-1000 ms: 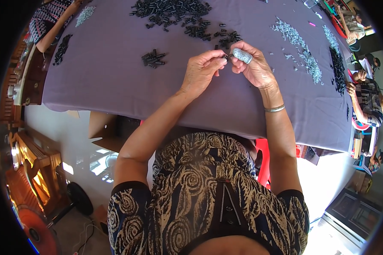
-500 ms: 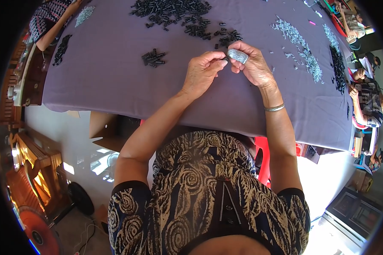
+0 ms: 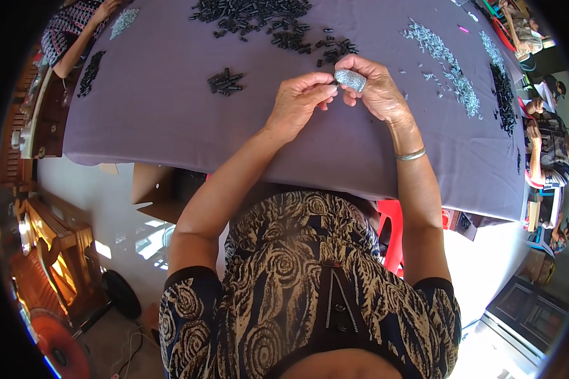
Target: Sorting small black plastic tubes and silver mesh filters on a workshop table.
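Observation:
My left hand (image 3: 297, 106) pinches a small black piece (image 3: 334, 83) between thumb and fingertips, most of it hidden. Right against it, my right hand (image 3: 382, 91) is closed, with a grey-silver wrapping (image 3: 351, 80) on one digit. Whatever its fingertips grip is too covered to make out. Both hands meet above the purple-grey tablecloth (image 3: 171, 120). Just beyond them lies a loose group of short black cylinders (image 3: 339, 49). To the left of my hands is a small heap of similar black pieces (image 3: 225, 82).
A large pile of black pieces (image 3: 253, 16) spreads at the far side. Small clear-silver pieces (image 3: 446, 60) lie scattered on the right. Other people sit at the left and right table edges, beside more black pieces (image 3: 502, 101). An open cardboard box (image 3: 148, 189) stands under the table.
My hands stay together at nearly the same spot, with slight finger movement. The view has shifted a little. On the right, a co-worker's hands have moved slightly.

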A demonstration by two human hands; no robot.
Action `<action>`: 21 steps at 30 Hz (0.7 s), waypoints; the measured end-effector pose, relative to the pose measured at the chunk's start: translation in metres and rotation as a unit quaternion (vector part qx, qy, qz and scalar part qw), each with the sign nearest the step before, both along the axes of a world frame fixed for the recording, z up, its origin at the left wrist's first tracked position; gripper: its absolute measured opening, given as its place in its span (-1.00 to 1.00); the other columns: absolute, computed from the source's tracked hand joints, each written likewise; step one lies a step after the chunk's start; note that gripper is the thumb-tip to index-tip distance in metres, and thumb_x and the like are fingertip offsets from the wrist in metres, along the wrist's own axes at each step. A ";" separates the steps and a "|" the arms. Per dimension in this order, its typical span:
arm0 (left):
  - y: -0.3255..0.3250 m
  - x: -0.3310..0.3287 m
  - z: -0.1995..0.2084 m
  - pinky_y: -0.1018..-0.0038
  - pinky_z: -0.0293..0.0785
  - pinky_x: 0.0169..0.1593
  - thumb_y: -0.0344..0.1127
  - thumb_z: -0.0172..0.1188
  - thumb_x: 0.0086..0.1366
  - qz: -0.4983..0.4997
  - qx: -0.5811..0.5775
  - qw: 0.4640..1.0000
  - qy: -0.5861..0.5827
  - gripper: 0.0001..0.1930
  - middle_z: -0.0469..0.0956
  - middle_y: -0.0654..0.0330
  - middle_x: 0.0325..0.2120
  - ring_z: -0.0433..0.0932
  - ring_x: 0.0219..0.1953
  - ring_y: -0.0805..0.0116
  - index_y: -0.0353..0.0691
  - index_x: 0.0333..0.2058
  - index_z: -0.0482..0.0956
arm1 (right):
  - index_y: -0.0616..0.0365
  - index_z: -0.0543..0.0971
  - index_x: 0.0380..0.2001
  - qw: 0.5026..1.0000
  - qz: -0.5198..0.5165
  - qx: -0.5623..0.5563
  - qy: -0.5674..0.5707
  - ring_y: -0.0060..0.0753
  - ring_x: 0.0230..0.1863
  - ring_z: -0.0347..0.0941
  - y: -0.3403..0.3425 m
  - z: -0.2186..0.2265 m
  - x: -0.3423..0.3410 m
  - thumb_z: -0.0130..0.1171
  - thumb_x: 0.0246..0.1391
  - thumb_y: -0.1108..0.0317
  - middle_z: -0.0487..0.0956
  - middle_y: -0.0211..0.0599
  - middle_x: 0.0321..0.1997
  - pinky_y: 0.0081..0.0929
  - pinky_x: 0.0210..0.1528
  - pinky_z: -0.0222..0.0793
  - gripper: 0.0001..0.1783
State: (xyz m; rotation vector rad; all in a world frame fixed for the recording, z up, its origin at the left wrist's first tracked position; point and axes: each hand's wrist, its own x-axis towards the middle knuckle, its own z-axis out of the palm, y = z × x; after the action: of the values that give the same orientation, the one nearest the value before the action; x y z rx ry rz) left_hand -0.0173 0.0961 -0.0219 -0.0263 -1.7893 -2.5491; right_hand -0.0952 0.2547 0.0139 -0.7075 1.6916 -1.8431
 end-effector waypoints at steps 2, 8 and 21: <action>-0.002 -0.001 0.002 0.58 0.41 -0.35 -0.41 0.16 0.20 -0.016 0.028 0.999 -0.010 -0.78 0.54 0.19 -0.44 0.46 -0.43 0.52 -0.38 -0.20 0.52 | 0.23 0.49 -0.34 1.000 0.003 0.001 -0.003 -0.76 -0.56 0.20 0.001 0.001 0.001 0.09 0.04 0.52 0.37 -0.53 -0.41 -0.70 -0.58 0.23 -0.92; -0.010 -0.003 -0.001 0.57 0.41 -0.34 -0.40 0.15 0.21 -0.099 0.095 0.989 -0.056 -0.79 0.54 0.19 -0.42 0.46 -0.42 0.51 -0.38 -0.20 0.53 | 0.22 0.49 -0.35 0.998 0.018 0.042 0.040 -0.74 -0.52 0.32 -0.002 0.008 0.003 0.10 0.05 0.46 0.39 -0.53 -0.44 -0.77 -0.66 0.26 -0.91; -0.003 -0.003 0.000 0.53 0.40 -0.29 -0.40 0.17 0.20 -0.016 0.063 0.998 -0.005 -0.76 0.55 0.20 -0.37 0.47 -0.37 0.48 -0.34 -0.16 0.51 | 0.16 0.47 -0.36 0.983 0.013 -0.091 -0.157 -0.73 -0.66 0.25 -0.004 -0.001 0.002 0.10 0.12 0.18 0.38 -0.52 -0.61 -0.69 -0.71 0.26 -0.76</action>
State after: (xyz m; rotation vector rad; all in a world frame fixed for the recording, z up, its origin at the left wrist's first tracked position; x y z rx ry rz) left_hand -0.0204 0.0933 -0.0216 -0.0408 -1.6410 -2.6834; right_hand -0.0932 0.2512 0.0129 -0.4756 1.3210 -1.9889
